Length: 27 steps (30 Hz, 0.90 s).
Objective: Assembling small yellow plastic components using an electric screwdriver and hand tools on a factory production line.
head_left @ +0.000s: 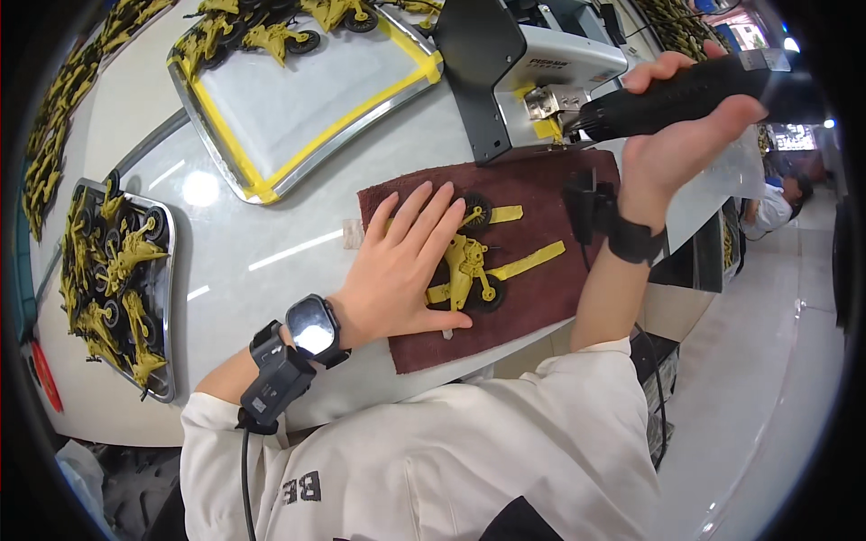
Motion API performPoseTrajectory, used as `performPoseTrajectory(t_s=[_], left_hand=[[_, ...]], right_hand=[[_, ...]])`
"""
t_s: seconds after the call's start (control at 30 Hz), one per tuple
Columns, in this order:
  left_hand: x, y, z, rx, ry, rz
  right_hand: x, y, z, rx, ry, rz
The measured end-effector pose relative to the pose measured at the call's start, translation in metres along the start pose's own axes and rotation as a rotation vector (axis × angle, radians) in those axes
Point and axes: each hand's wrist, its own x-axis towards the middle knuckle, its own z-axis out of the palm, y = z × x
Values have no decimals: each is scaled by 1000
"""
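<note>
My left hand (403,261) lies flat with its fingers spread on a brown cloth (532,316). Its fingertips and thumb are beside yellow toy motorcycles (467,261) with black wheels, and the palm hides part of them. Two yellow strips stick out to the right of these toys. In my right hand (690,135) is a black electric screwdriver (677,97), held almost level. The screwdriver's tip meets the metal outlet on the front of a grey and black screw feeder (564,77).
Several yellow motorcycles fill a metal tray (171,298) at the left. More lie at the far end of a tape-edged tray (298,171). A small black device on a cable is strapped to each wrist. Someone in white (771,212) sits far right.
</note>
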Motion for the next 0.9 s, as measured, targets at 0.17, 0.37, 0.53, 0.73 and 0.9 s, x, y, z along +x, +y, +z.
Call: performPoseTrajectory(t_s=[0.17, 0.37, 0.53, 0.73, 0.9], left_hand=[[5, -6, -2, -38, -32, 2], [2, -6, 2, -66, 16, 4], [0, -9, 2, -86, 22, -7], [0, -10, 4, -93, 4, 3], [0, -12, 3, -105, 0, -8]], right_hand=[[-7, -13, -21, 71, -127, 220], [-99, -53, -22, 579, -406, 97], [-113, -45, -4, 534, -338, 184], [-121, -35, -1, 546, -330, 186], [-116, -19, -12, 745, -482, 210]])
